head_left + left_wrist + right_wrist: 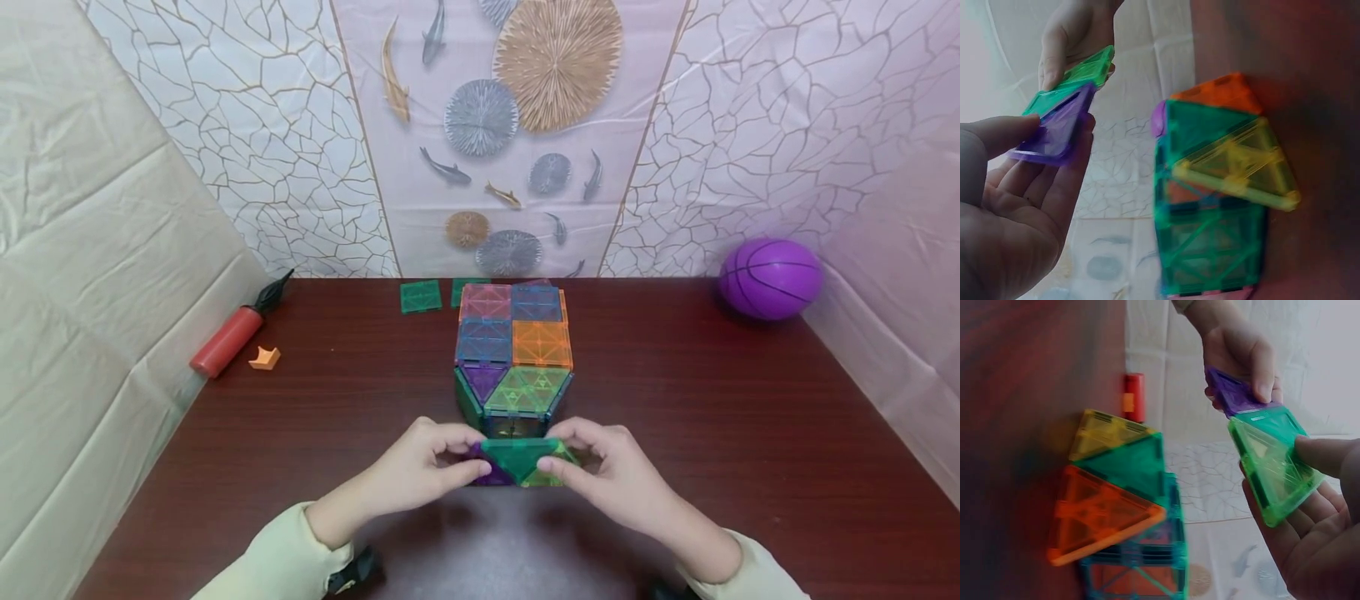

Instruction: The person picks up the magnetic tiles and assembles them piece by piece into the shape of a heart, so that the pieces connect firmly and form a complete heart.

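Observation:
A strip of three joined triangular magnetic tiles, purple, teal green (517, 456) and light green, is held between both hands in front of a tile box. The left hand (408, 467) pinches the purple tile (1057, 128) at one end, thumb on its face and fingers behind. At the other end the right hand (622, 475) pinches the light green tile (1269, 465) in the same way. The magnetic tile box (486, 340) stands on the table just beyond. In the wrist views its near end shows a green triangle (1132, 462), a yellow triangle (1244, 165) and an orange triangle (1107, 509).
Loose green tiles (421, 297) lie behind the box on the dark red table (337, 358). To the left are a red hand pump (228, 340) and a small orange piece (265, 358). A purple ball (771, 279) sits at the back right against the cloth walls.

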Available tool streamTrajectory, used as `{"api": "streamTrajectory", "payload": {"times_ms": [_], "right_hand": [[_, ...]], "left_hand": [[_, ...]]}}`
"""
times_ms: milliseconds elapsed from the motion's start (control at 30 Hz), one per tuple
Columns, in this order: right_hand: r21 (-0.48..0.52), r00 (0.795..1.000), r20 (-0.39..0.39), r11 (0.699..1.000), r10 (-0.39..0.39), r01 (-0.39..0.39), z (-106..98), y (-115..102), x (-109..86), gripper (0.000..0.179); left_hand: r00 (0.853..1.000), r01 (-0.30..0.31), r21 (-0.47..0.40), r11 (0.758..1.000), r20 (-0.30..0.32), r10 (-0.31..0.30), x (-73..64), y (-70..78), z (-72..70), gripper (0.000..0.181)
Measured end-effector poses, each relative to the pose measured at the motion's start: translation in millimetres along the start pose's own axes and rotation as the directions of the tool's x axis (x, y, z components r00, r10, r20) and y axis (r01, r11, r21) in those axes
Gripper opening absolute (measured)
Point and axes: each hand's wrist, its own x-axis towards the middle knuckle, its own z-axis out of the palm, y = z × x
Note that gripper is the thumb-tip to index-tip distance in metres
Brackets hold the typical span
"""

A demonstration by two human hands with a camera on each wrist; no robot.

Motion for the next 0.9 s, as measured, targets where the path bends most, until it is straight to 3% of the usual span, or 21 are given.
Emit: {"api": "streamTrajectory", "payload": {"times_ms": [200, 367, 433, 567, 900], "right_hand": [[0.012, 0.989, 0.144, 0.999, 0.035, -0.037, 10.5, 14.6, -16.3, 0.011], [-0.029, 0.961, 0.226, 0.987, 0.163, -0.161, 20.1, 26.1, -25.0, 0.010], [-0.055, 0.952, 0.236, 0.980, 0.197, -0.189, 22.9, 29.6, -26.6, 0.009], [-0.112, 0.958, 0.220, 0.980, 0.184, -0.163, 26.4, 33.6, -27.3, 0.011], [-0.151, 0.961, 0.212, 0.978, 0.176, -0.146, 27.8, 36.7, -27.8, 0.012]], "left_hand": [[0.992, 0.054, -0.013, 0.998, 0.116, -0.052, -17.1, -16.0, 13.2, 0.008], [0.988, -0.004, 0.147, 0.989, 0.150, -0.018, -25.6, -29.4, 21.2, 0.004], [0.987, -0.035, 0.226, 0.973, 0.159, -0.001, -26.5, -32.4, 23.4, 0.003], [0.985, -0.051, 0.308, 0.950, 0.174, -0.003, -26.9, -35.5, 25.7, 0.003], [0.981, -0.023, 0.316, 0.949, 0.189, -0.040, -27.7, -36.9, 26.6, 0.004]]}}
